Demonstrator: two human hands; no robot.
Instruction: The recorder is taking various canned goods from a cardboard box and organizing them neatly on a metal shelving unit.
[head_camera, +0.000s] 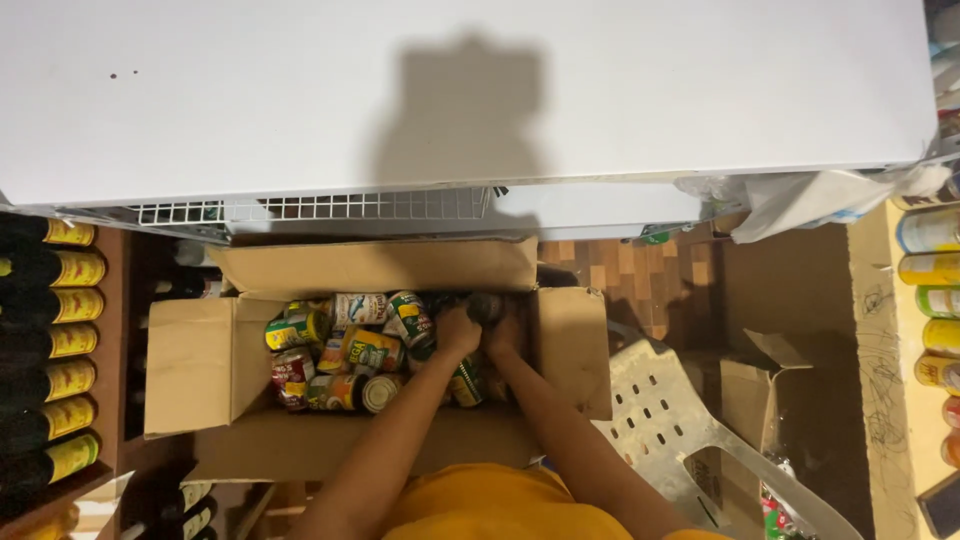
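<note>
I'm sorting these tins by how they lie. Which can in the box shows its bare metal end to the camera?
The can at the near edge of the pile in the cardboard box: its round silver end faces up, while the others show coloured labels.

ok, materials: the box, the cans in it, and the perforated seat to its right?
Box: brown corrugated cardboard by the look, matte, flaps folded open. Cans: seemingly metal, with a shiny silver end on one and glossy coloured paper or printed labels. Seat: likely moulded plastic, pale grey, smooth with rows of slots; could be painted metal, hard to tell.
</note>
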